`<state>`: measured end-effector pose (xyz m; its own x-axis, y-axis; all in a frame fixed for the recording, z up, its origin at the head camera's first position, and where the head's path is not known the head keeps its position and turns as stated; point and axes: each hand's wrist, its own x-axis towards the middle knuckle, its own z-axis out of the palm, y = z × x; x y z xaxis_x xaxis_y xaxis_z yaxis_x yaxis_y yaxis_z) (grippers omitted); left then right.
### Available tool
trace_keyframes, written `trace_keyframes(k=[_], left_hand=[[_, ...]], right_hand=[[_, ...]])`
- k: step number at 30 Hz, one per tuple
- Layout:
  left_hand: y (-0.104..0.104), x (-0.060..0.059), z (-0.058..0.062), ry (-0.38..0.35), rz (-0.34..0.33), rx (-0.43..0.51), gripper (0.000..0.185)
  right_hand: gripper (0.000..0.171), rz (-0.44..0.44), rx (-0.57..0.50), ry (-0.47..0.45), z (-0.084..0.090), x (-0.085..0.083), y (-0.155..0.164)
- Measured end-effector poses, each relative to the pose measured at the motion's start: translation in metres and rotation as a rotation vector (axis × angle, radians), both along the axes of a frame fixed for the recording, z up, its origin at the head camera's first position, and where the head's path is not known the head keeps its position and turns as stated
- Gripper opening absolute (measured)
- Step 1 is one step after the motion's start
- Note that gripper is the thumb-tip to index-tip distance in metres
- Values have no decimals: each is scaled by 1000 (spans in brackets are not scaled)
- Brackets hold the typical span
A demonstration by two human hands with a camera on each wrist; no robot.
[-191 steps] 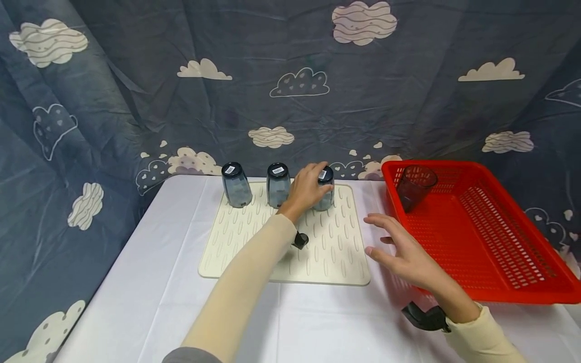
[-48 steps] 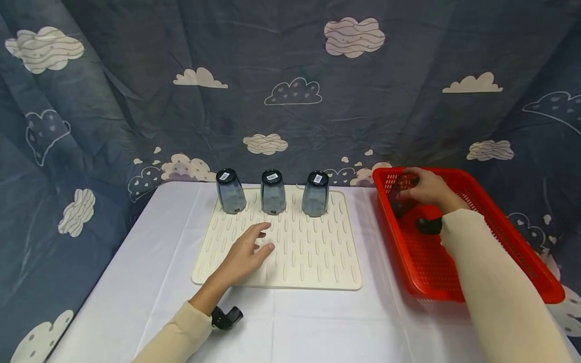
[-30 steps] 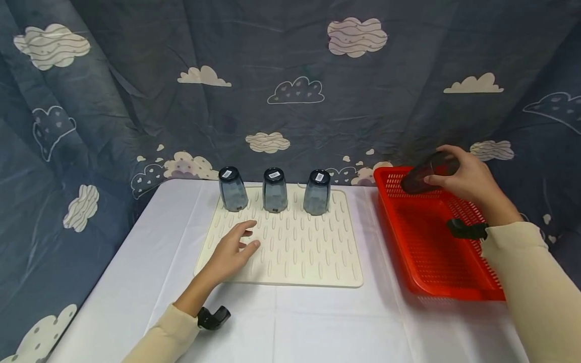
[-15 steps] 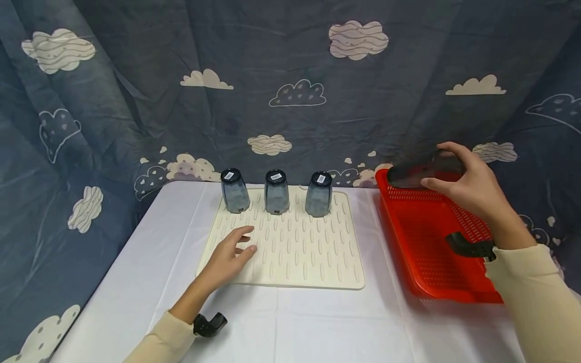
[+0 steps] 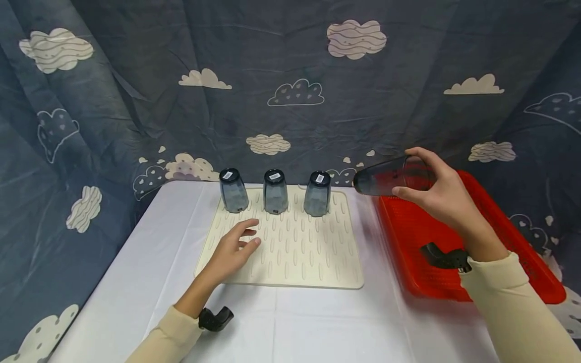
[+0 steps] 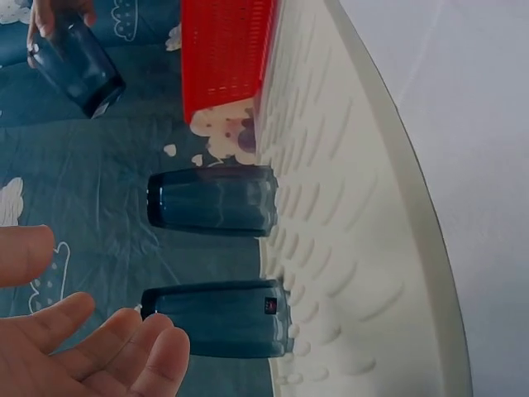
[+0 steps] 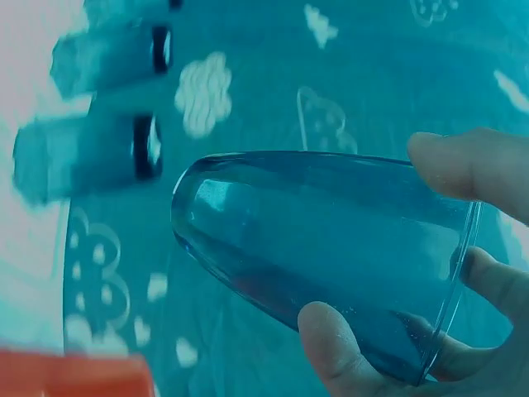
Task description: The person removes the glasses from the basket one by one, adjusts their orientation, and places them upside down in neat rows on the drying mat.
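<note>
My right hand (image 5: 436, 194) grips a dark blue tumbler (image 5: 390, 176) on its side in the air, between the red basket (image 5: 508, 222) and the cream drying mat (image 5: 313, 262); the right wrist view shows fingers and thumb curled round the tumbler (image 7: 331, 248). Three blue tumblers (image 5: 274, 191) stand upside down in a row along the mat's far edge. My left hand (image 5: 233, 247) rests flat on the mat's near left part, fingers relaxed; in the left wrist view two of the tumblers (image 6: 216, 318) lie beyond its fingers (image 6: 107, 351).
A white cloth covers the table (image 5: 317, 322). The red basket sits at the right edge of the table. A dark blue curtain with clouds (image 5: 290, 91) hangs close behind the table and along both sides.
My right hand lifted the tumbler out of the red basket and carried it left toward the mat, tipping it sideways. The left hand stayed on the mat.
</note>
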<state>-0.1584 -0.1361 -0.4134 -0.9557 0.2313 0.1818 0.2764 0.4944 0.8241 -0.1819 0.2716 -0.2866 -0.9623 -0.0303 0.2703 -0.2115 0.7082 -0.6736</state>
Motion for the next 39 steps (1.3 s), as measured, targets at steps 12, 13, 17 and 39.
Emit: trace_keyframes(k=[12, 13, 17, 39], left_hand=[[12, -10, 13, -139, -67, 238, 45], [13, -12, 14, -146, -92, 278, 46], [13, -15, 11, -123, -196, 426, 52], [3, -10, -1, -162, -215, 641, 60]], right_hand=[[80, 275, -175, -7, -18, 3, -83], [79, 299, -193, -12, -21, 2, -90], [75, 415, -307, -41, -31, 1, -119], [76, 635, -387, -154, -54, 2, -155]])
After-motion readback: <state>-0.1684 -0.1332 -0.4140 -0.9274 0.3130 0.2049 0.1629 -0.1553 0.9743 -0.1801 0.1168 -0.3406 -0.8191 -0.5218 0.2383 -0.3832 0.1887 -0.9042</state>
